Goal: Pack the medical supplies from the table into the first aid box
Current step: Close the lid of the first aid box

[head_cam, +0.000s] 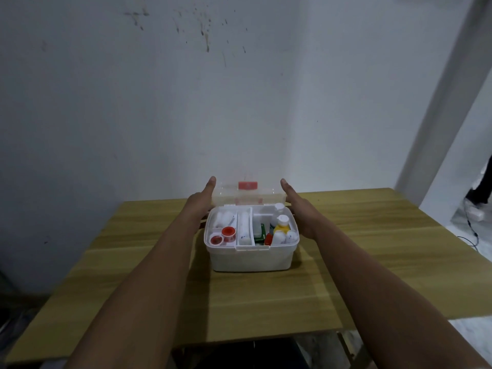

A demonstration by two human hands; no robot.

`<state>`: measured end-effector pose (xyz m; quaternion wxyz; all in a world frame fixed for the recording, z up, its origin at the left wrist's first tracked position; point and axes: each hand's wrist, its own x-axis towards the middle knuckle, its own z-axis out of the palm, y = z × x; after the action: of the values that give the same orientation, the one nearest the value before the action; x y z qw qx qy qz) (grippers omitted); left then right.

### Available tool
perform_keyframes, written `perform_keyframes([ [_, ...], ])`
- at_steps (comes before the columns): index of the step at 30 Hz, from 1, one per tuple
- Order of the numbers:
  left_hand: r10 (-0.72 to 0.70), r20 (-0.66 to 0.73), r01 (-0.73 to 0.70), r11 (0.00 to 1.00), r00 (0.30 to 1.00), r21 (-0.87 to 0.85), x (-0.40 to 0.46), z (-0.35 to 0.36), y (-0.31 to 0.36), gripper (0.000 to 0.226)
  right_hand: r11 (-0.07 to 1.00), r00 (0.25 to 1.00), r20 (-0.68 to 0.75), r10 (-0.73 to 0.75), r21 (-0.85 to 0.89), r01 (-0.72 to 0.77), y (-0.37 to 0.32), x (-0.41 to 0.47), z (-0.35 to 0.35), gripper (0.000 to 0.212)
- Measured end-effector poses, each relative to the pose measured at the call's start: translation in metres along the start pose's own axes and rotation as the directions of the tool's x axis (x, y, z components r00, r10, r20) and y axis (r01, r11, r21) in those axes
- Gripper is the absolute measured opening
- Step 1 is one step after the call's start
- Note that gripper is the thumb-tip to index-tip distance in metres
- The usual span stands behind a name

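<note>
The clear lid point(249, 194) was motion-blurred; a person's leg point(479, 187) was cut off at the right edge.

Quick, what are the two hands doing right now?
Left hand: open, straight fingers against the clear plastic lid of the white first aid box.
Right hand: open, fingers straight on the lid's other side.

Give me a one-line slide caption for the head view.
Left hand and right hand flank the clear hinged lid of a filled white plastic first aid box on a wooden table.
</note>
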<state>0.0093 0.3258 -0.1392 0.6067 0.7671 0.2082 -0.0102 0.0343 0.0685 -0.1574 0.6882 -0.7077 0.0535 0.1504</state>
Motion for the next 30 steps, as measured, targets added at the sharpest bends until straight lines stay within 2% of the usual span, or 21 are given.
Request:
perform_keyframes([
  [3, 0.033, 0.031, -0.03, 0.995, 0.999, -0.091, -0.011, 0.0, 0.006, 0.083, 0.998, 0.998, -0.048, -0.046, -0.032, 0.045, -0.009, -0.011, 0.004, 0.132],
  [8, 0.11, 0.042, -0.1, 0.976, 0.993, -0.196, -0.037, -0.008, 0.018, 0.086, 0.982, 0.979, -0.083, -0.187, 0.012, 0.189, -0.024, -0.035, 0.007, 0.095],
  [11, 0.165, 0.042, -0.154, 0.969, 0.985, -0.195, -0.053, -0.016, 0.013, 0.098, 0.967, 0.961, -0.107, -0.254, -0.043, 0.251, -0.025, -0.05, 0.006, 0.097],
  [13, 0.218, 0.022, -0.212, 0.964, 0.976, -0.161, -0.065, -0.019, 0.005, 0.095, 0.935, 0.934, -0.1, -0.344, -0.123, 0.332, -0.02, -0.061, 0.006, 0.094],
  [16, 0.333, 0.02, -0.333, 0.941, 0.943, 0.055, -0.083, -0.012, -0.012, 0.079, 0.862, 0.875, -0.058, -0.48, -0.217, 0.459, -0.006, -0.081, 0.01, 0.074],
  [18, 0.413, 0.016, -0.411, 0.903, 0.911, 0.127, -0.095, -0.004, -0.028, 0.066, 0.784, 0.828, -0.021, -0.561, -0.335, 0.523, 0.01, -0.089, 0.013, 0.062],
  [19, 0.459, 0.017, -0.455, 0.877, 0.889, 0.153, -0.101, -0.002, -0.037, 0.064, 0.731, 0.81, 0.007, -0.587, -0.425, 0.533, 0.018, -0.091, 0.013, 0.065],
  [21, 0.528, 0.042, -0.52, 0.815, 0.848, 0.256, -0.107, -0.001, -0.052, 0.072, 0.622, 0.803, 0.064, -0.593, -0.597, 0.506, 0.034, -0.094, 0.013, 0.087],
  [24, 0.586, 0.105, -0.58, 0.728, 0.803, 0.366, -0.11, 0.0, -0.069, 0.101, 0.486, 0.769, 0.142, -0.623, -0.701, 0.522, 0.05, -0.097, 0.009, 0.111],
  [26, 0.627, 0.12, -0.616, 0.68, 0.77, 0.399, -0.109, -0.001, -0.075, 0.113, 0.456, 0.746, 0.156, -0.647, -0.705, 0.543, 0.056, -0.096, 0.007, 0.113],
  [30, 0.674, 0.13, -0.656, 0.625, 0.727, 0.424, -0.103, -0.007, -0.079, 0.106, 0.447, 0.734, 0.154, -0.661, -0.705, 0.551, 0.058, -0.088, 0.004, 0.11],
])
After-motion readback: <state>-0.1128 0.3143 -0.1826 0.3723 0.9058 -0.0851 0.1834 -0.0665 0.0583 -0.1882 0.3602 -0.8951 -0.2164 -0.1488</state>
